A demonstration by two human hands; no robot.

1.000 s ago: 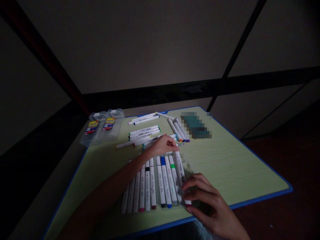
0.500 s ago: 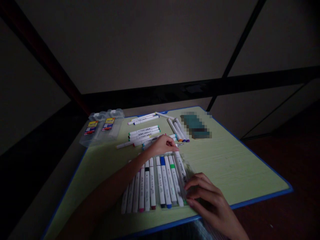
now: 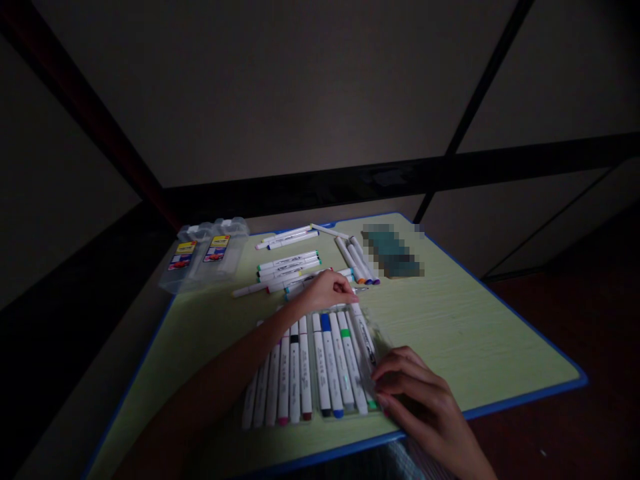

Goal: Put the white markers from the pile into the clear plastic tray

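Two clear cases of white markers lie side by side near the table's front edge. The left case [image 3: 309, 419] and the right case [image 3: 345, 415] each hold several markers in a row. My left hand [image 3: 327, 291] reaches across the left case, fingers curled, with its thumb and fingertips on the upper end of a white marker [image 3: 364, 333]. That marker slants along the right side of the right case; a green tip shows at its lower end. My right hand [image 3: 425, 400] is beside this lower end, fingers bent and a little apart, fingertips at the case's edge.
Behind my left hand several loose markers [image 3: 289, 262] lie in groups, others [image 3: 356, 260] standing further right. Two clear lids with labels [image 3: 214, 250] rest at the table's left back. A blurred green object [image 3: 393, 250] lies at the right back. The table [image 3: 475, 353] has a blue edge.
My right hand has shifted slightly right, away from the marker's lower end, so the green tip shows more. My left hand stays at the marker's upper end.
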